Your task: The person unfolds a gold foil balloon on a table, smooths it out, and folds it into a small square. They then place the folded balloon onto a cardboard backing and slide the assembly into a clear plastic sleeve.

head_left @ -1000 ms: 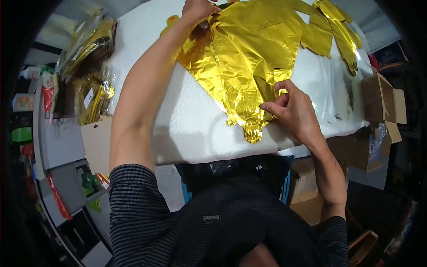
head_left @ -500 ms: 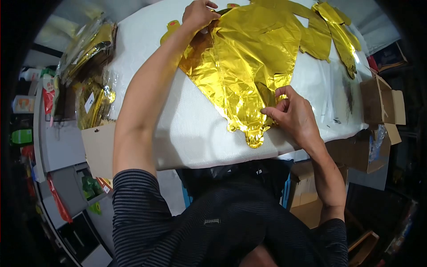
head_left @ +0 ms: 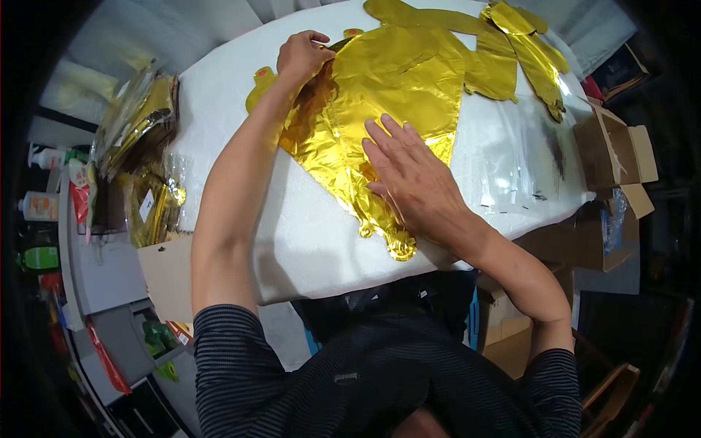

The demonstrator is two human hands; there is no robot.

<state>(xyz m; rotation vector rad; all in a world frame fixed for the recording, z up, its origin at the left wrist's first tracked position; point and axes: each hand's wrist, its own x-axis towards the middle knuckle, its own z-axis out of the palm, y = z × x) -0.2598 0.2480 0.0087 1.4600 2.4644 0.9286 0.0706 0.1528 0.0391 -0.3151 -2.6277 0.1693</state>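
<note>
A large gold foil balloon [head_left: 398, 80] lies flat and uninflated on a white-covered table [head_left: 292, 212], its narrow crinkled end towards me. At its upper left edge my left hand [head_left: 301, 57] has its fingers closed on the foil, where a darker fold shows. My right hand [head_left: 416, 171] rests flat on the lower part of the balloon, fingers stretched out and holding nothing. The palm covers some of the foil beneath. Small tabs with red marks stick out beyond the left edge.
More flat gold foil pieces [head_left: 504, 62] lie at the back right. Clear plastic bags [head_left: 507, 179] are on the table's right side. Cardboard boxes [head_left: 617, 150] stand beyond that edge. Packed gold foil in plastic [head_left: 142, 120] is at the left, near a cardboard flap [head_left: 166, 270].
My right hand has let go of the narrow end's edge, moved up and left, and flattened onto the foil. My left hand stays at the upper left edge. The view has shifted slightly.
</note>
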